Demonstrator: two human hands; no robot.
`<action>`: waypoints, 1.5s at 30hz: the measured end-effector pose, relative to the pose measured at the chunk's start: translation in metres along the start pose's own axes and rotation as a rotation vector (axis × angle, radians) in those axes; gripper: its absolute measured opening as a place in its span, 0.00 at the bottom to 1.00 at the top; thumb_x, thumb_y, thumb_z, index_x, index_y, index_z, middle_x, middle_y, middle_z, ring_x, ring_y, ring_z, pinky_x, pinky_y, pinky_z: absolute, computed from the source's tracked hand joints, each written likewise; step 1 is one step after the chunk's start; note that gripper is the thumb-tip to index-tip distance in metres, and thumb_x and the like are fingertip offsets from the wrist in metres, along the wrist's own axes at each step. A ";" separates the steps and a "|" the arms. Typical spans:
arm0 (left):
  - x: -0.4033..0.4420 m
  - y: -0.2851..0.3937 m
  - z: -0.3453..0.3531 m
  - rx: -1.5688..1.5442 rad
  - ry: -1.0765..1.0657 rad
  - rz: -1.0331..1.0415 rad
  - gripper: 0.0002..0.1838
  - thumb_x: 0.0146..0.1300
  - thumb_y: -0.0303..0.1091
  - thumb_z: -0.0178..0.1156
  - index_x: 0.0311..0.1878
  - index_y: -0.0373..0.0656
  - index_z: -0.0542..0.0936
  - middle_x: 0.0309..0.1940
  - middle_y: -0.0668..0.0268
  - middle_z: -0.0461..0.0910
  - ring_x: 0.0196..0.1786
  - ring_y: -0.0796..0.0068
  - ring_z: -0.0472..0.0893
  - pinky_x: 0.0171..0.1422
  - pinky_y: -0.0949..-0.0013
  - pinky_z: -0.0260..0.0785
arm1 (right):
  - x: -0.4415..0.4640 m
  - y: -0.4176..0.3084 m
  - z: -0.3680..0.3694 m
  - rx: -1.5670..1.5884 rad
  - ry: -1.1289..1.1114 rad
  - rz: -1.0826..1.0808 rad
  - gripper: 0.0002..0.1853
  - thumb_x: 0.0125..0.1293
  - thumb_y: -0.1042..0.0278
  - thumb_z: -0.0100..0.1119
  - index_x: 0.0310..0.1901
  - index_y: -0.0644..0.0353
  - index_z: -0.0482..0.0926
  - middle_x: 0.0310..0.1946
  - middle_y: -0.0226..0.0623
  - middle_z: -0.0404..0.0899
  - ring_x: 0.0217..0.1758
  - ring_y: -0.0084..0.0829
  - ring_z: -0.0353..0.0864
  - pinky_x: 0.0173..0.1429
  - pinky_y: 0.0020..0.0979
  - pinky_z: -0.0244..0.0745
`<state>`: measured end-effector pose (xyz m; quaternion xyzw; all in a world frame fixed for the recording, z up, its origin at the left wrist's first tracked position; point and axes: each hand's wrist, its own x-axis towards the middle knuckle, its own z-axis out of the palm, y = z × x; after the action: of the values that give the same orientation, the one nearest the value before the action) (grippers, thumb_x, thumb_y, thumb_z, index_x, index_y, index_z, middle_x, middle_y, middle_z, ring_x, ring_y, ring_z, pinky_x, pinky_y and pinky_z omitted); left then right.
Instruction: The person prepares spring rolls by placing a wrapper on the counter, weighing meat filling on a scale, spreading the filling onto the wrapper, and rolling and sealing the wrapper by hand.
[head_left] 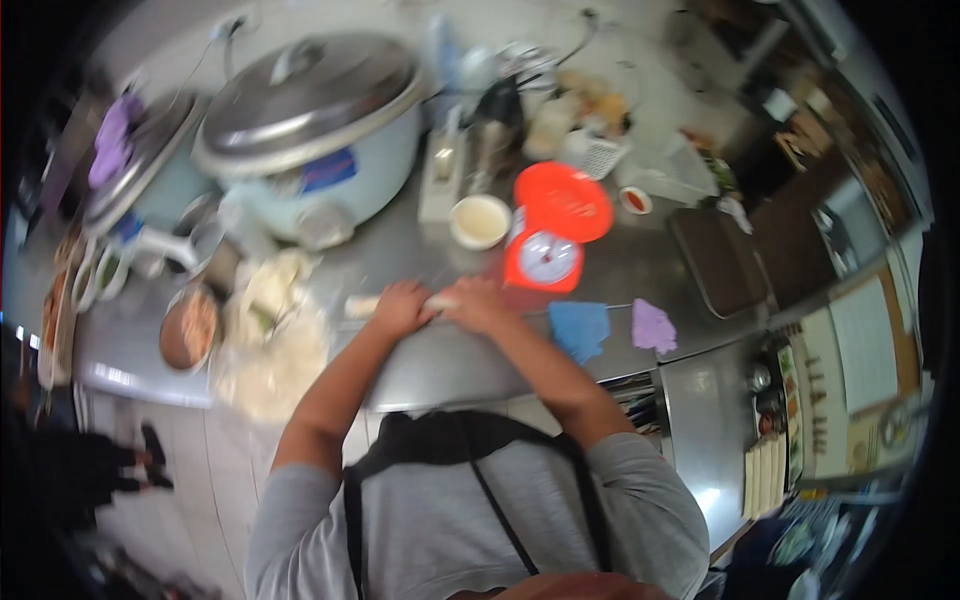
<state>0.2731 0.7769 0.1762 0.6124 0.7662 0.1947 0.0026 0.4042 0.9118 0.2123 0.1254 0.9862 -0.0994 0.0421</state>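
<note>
A pale cylindrical roll (pixel 361 307) lies crosswise on the steel counter, its left end sticking out past my left hand (pixel 402 308). My left hand is closed over it from above. Close beside it, my right hand (pixel 474 304) is closed over the right part, hiding that end. Blur keeps me from telling whether the roll is dough or a wooden rolling pin. To the left, pale dough (pixel 272 375) sits in and around clear plastic. An orange kitchen scale (pixel 540 262) with a round red plate (pixel 563 202) stands just beyond my right hand.
A cream bowl (pixel 480 222) stands behind my hands. Two large lidded pots, one a pale blue pot (pixel 375 165), fill the back left. A metal bowl of orange-pink filling (pixel 190 328) is at left. Blue cloth (pixel 579 331) and purple cloth (pixel 653 327) lie at right.
</note>
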 end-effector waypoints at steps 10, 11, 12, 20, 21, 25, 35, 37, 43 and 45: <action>0.021 0.012 -0.029 -0.128 -0.421 -0.171 0.15 0.54 0.45 0.58 0.42 0.48 0.79 0.39 0.58 0.78 0.45 0.58 0.76 0.49 0.61 0.67 | 0.002 0.051 0.003 0.323 -0.038 -0.051 0.21 0.53 0.57 0.61 0.48 0.54 0.74 0.36 0.38 0.76 0.41 0.36 0.75 0.44 0.37 0.69; 0.021 0.014 -0.034 -0.239 -0.455 -0.216 0.16 0.56 0.45 0.58 0.44 0.46 0.78 0.40 0.60 0.78 0.44 0.62 0.76 0.49 0.64 0.66 | 0.004 0.056 -0.004 0.433 -0.082 -0.058 0.21 0.53 0.58 0.61 0.48 0.55 0.74 0.35 0.38 0.76 0.39 0.34 0.76 0.42 0.36 0.70; 0.019 0.017 -0.039 -0.350 -0.488 -0.260 0.17 0.57 0.45 0.57 0.46 0.45 0.78 0.40 0.62 0.78 0.43 0.65 0.76 0.50 0.67 0.66 | 0.005 0.061 -0.011 0.499 -0.115 -0.020 0.21 0.52 0.59 0.62 0.48 0.56 0.74 0.34 0.38 0.76 0.37 0.32 0.76 0.41 0.34 0.70; 0.031 0.043 -0.051 -1.043 -0.298 -0.129 0.21 0.63 0.43 0.52 0.53 0.39 0.69 0.31 0.69 0.74 0.32 0.80 0.74 0.38 0.72 0.69 | -0.010 0.039 -0.119 0.884 0.381 -0.042 0.17 0.51 0.71 0.65 0.43 0.60 0.74 0.36 0.31 0.75 0.38 0.23 0.75 0.43 0.26 0.73; 0.034 0.070 -0.076 -1.156 -0.272 -0.187 0.17 0.61 0.40 0.55 0.49 0.40 0.70 0.27 0.70 0.72 0.26 0.80 0.73 0.31 0.73 0.69 | -0.009 0.034 -0.134 1.033 0.378 -0.057 0.17 0.51 0.71 0.65 0.44 0.60 0.73 0.35 0.32 0.76 0.38 0.22 0.76 0.43 0.26 0.73; 0.052 0.109 -0.104 -1.366 -0.059 -0.199 0.14 0.58 0.32 0.59 0.46 0.39 0.70 0.26 0.69 0.72 0.24 0.80 0.73 0.30 0.75 0.69 | -0.025 0.011 -0.177 1.321 0.381 -0.212 0.18 0.55 0.75 0.61 0.48 0.63 0.69 0.36 0.36 0.75 0.40 0.22 0.75 0.43 0.24 0.73; 0.056 0.147 -0.140 -1.310 0.411 -0.134 0.13 0.57 0.30 0.58 0.45 0.40 0.71 0.34 0.68 0.74 0.31 0.84 0.74 0.31 0.77 0.70 | -0.055 -0.005 -0.157 1.185 0.588 -0.441 0.13 0.59 0.79 0.53 0.47 0.65 0.70 0.37 0.35 0.75 0.39 0.22 0.76 0.45 0.25 0.73; 0.055 0.145 -0.143 -1.260 0.473 -0.100 0.13 0.58 0.31 0.58 0.45 0.40 0.71 0.36 0.67 0.74 0.32 0.84 0.73 0.32 0.77 0.70 | -0.060 -0.011 -0.162 1.095 0.628 -0.477 0.12 0.59 0.79 0.51 0.47 0.64 0.72 0.38 0.35 0.74 0.40 0.23 0.76 0.45 0.25 0.72; 0.039 0.134 -0.150 -1.183 0.379 -0.100 0.09 0.60 0.33 0.58 0.41 0.40 0.72 0.27 0.69 0.74 0.24 0.84 0.73 0.27 0.79 0.66 | -0.056 -0.025 -0.172 0.747 0.717 -0.664 0.11 0.59 0.80 0.48 0.44 0.63 0.76 0.37 0.38 0.74 0.40 0.30 0.75 0.43 0.27 0.71; 0.032 0.130 -0.154 -1.205 0.354 -0.105 0.08 0.60 0.34 0.57 0.38 0.41 0.72 0.23 0.71 0.73 0.22 0.84 0.72 0.26 0.80 0.65 | -0.052 -0.029 -0.170 0.693 0.680 -0.694 0.10 0.59 0.79 0.49 0.42 0.63 0.76 0.36 0.39 0.73 0.39 0.33 0.74 0.42 0.27 0.70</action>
<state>0.3495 0.7843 0.3652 0.4233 0.5398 0.6904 0.2298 0.4368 0.9068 0.3898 -0.1728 0.8377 -0.3777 -0.3545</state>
